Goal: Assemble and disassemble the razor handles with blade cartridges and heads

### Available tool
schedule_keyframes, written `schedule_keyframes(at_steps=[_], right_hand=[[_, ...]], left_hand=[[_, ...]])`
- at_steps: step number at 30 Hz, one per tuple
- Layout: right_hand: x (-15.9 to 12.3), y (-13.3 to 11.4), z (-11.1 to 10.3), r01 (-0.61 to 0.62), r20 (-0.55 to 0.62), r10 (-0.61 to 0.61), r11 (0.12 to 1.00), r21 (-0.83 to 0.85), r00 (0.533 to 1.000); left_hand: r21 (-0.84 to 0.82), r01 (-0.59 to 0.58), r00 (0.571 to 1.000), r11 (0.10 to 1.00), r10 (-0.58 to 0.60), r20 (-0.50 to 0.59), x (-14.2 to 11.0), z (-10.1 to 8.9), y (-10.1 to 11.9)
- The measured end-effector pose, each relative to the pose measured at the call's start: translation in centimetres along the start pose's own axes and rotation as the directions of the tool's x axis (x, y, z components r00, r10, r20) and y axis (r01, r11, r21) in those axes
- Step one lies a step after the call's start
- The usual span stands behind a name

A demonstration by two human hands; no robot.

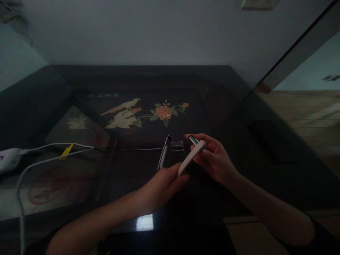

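Note:
My left hand [164, 182] is closed around the lower end of a slim white handle-like object [191, 157], which slants up to the right. At its upper end is my right hand [216, 157], its fingers pinching a small green-and-white strip [193, 140]. I cannot make out whether the strip is joined to the white object. Just beyond my hands, a small clear plastic box [177, 147] rests on the dark table. Left of the box lies a thin white-and-black object [164, 154] with a dark tip, partly hidden by my left hand.
The dark glossy table [228, 106] bears a bird-and-flower picture [163, 113]. A white adapter [10, 159] with a white cable [47, 161] and a yellow tag [67, 151] is at left. A flat black object [273, 141] lies at right. A wall [132, 32] stands behind.

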State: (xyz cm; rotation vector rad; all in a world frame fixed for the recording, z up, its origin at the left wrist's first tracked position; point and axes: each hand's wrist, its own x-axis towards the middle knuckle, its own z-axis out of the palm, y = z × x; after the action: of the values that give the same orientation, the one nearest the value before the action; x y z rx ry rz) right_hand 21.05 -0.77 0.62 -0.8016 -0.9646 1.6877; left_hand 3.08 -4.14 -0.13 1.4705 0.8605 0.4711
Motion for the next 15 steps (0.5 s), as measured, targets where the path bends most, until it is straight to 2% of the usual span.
schedule_keyframes(at_steps=[4,8,15], right_hand=[[0.0,0.1,-0.1,0.047,0.017,-0.047,0.999,0.004,0.999],[0.1,0.6,-0.3,0.095,0.061,-0.095,0.995,-0.006,0.994],[0.1,0.5,-0.2,0.068,0.086,-0.066,0.997,-0.025,0.994]], left_hand=[[-0.156,0.006,1.000,0.988,-0.009,-0.017,-0.1,-0.2,0.0],[-0.348,-0.061,0.990,0.935,0.012,-0.141,0.5,-1.0,0.0],[-0.381,-0.143,0.955,0.913,0.026,-0.294,1.2,-2.3,0.2]])
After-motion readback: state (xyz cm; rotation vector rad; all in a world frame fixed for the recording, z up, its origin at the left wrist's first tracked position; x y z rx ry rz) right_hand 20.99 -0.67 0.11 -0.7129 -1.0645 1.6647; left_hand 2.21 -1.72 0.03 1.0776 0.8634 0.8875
